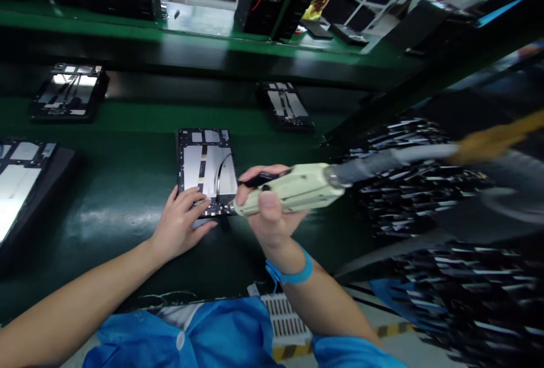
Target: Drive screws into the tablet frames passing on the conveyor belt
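An opened tablet [191, 158] lies on the green work surface in front of me, its silver battery plates and dark ribbon cables exposed. My left hand [181, 221] rests on its lower left edge, fingers spread over the bottom strip. In my right hand [272, 215] is a pale green electric screwdriver [297, 187], gripped around the body with the thumb along its side. The driver lies nearly level, its nose at the tablet's lower right part. Whether the bit touches a screw there is too small to tell. A blue wrist strap circles my right wrist.
More opened tablets lie around: one far left [68, 93], one at the back [287, 106], one at the left edge [19, 181]. Dense stacks of dark parts [403, 175] stand at right beneath the driver's cable [501, 136]. A green shelf [204, 45] runs across the back.
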Available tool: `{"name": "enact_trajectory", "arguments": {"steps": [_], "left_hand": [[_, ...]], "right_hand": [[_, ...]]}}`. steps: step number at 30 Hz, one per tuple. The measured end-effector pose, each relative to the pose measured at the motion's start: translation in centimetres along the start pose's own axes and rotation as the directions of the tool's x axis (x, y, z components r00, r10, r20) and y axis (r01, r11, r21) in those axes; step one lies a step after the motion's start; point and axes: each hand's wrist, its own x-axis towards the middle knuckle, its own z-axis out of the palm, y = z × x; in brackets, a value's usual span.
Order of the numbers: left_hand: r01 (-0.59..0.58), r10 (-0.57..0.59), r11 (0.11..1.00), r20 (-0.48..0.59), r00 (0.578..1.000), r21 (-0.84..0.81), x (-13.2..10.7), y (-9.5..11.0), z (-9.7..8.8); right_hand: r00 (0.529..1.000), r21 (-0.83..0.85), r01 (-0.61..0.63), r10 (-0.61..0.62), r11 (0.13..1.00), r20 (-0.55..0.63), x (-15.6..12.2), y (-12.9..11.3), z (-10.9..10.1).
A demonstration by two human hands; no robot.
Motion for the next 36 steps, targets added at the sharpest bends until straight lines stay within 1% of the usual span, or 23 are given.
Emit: {"name": "enact_trajectory", "arguments": {"steps": [2, 5, 15, 19, 22, 24, 28, 30, 32, 33, 35, 36], "left_hand": [[0.007, -0.007, 1.0, 0.005, 1.0, -0.015, 0.0, 0.0, -0.1], [0.019, -0.018, 0.999, 0.01, 1.0, -0.039, 0.1, 0.2, -0.2], [0.035, -0.034, 0.998, 0.035, 0.999, -0.047, 0.4, 0.6, -0.6], [0.024, -0.023, 0.999, 0.027, 0.999, -0.037, 0.3, 0.5, -0.4], [0.02, -0.02, 1.0, 0.013, 1.0, -0.018, 0.1, 0.2, 0.0], [0.017, -0.017, 1.0, -0.007, 1.0, -0.005, 0.0, 0.1, 0.3], [0.009, -0.007, 1.0, -0.044, 0.999, 0.029, -0.2, 0.1, 0.7], [0.003, -0.002, 0.999, -0.023, 1.0, 0.052, 0.1, -0.1, 0.7], [-0.007, 0.007, 0.996, 0.007, 1.0, 0.093, 1.0, -0.8, 0.7], [-0.001, -0.001, 0.992, 0.02, 1.0, 0.127, 1.8, -1.5, 0.7], [0.044, -0.051, 0.977, 0.025, 0.998, 0.209, 4.2, -3.6, 0.7], [0.086, -0.093, 0.965, 0.016, 0.996, 0.248, 5.7, -5.0, 0.7]], "right_hand": [[0.996, -0.004, -0.051, 0.051, 0.999, 0.078, -0.8, 0.7, 1.2], [0.992, -0.028, -0.069, 0.072, 0.997, 0.102, -1.6, 1.9, 1.9], [0.986, -0.036, -0.103, 0.106, 0.994, 0.132, -2.0, 2.9, 1.8], [0.982, -0.089, -0.132, 0.143, 0.987, 0.122, -2.4, 3.4, 1.5], [0.973, -0.126, -0.14, 0.16, 0.982, 0.165, -2.7, 3.7, 1.3], [0.972, -0.134, -0.122, 0.146, 0.983, 0.186, -3.0, 3.8, 1.3], [0.975, -0.121, -0.109, 0.13, 0.987, 0.181, -3.0, 4.0, 1.5], [0.975, -0.077, -0.129, 0.14, 0.989, 0.171, -2.3, 3.7, 1.5], [0.98, -0.006, -0.139, 0.139, 0.99, 0.142, -1.3, 3.0, 1.2], [0.986, 0.029, -0.127, 0.123, 0.991, 0.112, -0.7, 2.5, 0.9], [0.997, 0.065, -0.069, 0.067, 0.995, 0.037, 0.4, 1.5, -0.3], [0.999, 0.059, -0.035, 0.035, 0.998, 0.001, 0.9, 1.2, -1.2]]}}
